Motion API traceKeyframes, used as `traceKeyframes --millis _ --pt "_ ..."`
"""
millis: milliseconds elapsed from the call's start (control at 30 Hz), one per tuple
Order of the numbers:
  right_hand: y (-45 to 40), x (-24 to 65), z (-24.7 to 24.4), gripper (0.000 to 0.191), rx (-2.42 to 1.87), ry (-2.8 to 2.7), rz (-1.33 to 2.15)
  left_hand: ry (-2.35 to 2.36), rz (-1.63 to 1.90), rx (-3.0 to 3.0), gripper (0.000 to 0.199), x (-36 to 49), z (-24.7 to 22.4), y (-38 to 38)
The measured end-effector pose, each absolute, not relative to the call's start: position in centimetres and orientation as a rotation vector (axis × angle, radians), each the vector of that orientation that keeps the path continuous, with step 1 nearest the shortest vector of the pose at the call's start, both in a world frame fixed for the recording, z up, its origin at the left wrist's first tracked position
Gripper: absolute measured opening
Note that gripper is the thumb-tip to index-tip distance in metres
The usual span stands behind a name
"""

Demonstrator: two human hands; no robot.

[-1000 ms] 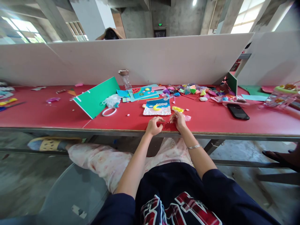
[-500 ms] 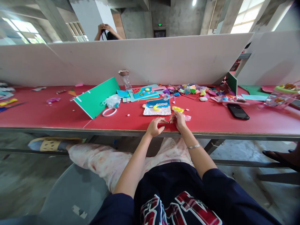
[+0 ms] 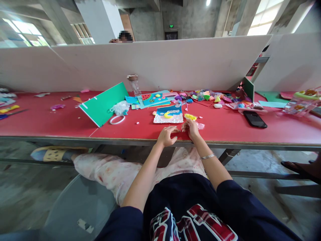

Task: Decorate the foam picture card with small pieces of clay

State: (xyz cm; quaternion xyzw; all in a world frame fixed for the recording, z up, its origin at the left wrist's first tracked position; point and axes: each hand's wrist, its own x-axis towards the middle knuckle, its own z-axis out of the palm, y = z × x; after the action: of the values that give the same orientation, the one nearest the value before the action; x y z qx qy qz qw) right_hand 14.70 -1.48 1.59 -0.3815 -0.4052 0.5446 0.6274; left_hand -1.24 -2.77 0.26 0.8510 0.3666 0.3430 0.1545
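My left hand [image 3: 167,136] rests at the table's front edge, its fingers reaching right and the thumb apart from them. Nothing shows in its grasp. Close beside it, my right hand [image 3: 191,130] has its fingers curled inward; anything small within them is too hidden to name. Just beyond both hands lies a small picture panel [image 3: 160,119] with a blue upper part, a bumpy white lower border and a yellow crescent [image 3: 168,115] of what looks like clay. A yellow lump in clear wrapping [image 3: 190,117] and a pink wrapper [image 3: 200,126] lie by my right hand.
A green board [image 3: 105,104] leans left, near a white ring [image 3: 117,119] and a clear bottle [image 3: 134,85]. Colourful packets [image 3: 207,96] line the back. A black phone [image 3: 255,119] lies right. Behind the white partition [image 3: 160,63], another person is partly visible.
My left thumb has shifted slightly; my right hand stays nearly still. Beyond the partition, the other person's raised hands have lowered and the top of a head now shows.
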Motion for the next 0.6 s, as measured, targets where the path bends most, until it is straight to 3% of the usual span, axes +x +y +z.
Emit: traceKeyframes --millis 600 --pt "-1.64 14.65 1.79 0.035 -0.856 -0.908 1.254 1.179 1.113 2.434 0.031 -1.26 0.14 -3.33"
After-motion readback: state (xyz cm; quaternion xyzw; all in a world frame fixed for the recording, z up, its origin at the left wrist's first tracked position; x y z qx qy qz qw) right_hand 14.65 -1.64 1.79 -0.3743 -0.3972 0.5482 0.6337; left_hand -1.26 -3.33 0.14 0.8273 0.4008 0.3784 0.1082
